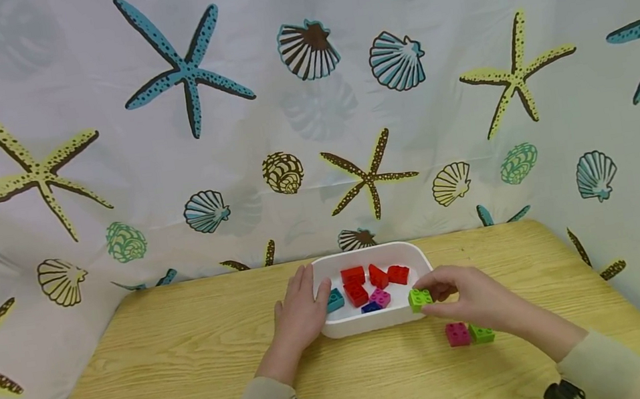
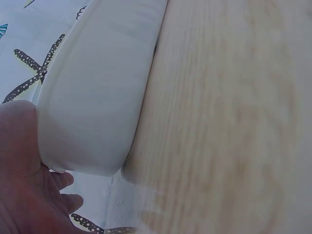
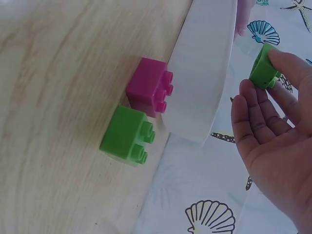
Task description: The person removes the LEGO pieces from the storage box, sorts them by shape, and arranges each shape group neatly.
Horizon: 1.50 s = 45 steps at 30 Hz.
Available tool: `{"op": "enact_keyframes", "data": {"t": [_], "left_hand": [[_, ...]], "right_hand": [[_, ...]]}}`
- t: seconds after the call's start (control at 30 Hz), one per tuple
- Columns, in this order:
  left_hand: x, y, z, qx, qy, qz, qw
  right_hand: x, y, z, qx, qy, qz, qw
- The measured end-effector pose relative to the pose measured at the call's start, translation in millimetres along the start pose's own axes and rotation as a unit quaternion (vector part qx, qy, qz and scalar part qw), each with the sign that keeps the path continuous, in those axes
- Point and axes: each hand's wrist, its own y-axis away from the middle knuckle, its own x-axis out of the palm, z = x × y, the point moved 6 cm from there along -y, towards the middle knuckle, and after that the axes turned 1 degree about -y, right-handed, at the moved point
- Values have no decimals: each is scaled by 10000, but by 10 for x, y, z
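Pinching green block (image 1: 420, 299) in right hand (image 1: 471, 294) by near-right corner of white tray (image 1: 373, 322); holding tray's left end with left hand (image 1: 301, 311).

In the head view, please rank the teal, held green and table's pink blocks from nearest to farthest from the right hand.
1. Held green block, in the right hand
2. Pink block, on the table
3. Teal block, left end of tray

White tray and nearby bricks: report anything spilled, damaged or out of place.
No visible damage. A pink brick and a green brick sit on the table outside the white tray, possibly odd because most bricks lie inside; the right hand holds another green brick.
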Motion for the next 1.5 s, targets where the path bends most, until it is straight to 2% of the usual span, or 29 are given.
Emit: {"op": "enact_keyframes", "data": {"t": [0.23, 0.57, 1.13, 1.5], "left_hand": [[5, -18, -5, 13, 22, -18, 10000], [-1, -8, 4, 13, -27, -27, 10000], [4, 2, 5, -56, -51, -33, 10000], [-14, 19, -12, -73, 3, -37, 10000]], "right_hand": [[13, 95, -48, 138, -69, 53, 9999], [125, 197, -104, 52, -112, 288, 9995], [263, 183, -275, 366, 491, 357, 9975], [348, 182, -375, 647, 541, 456, 9954]]}}
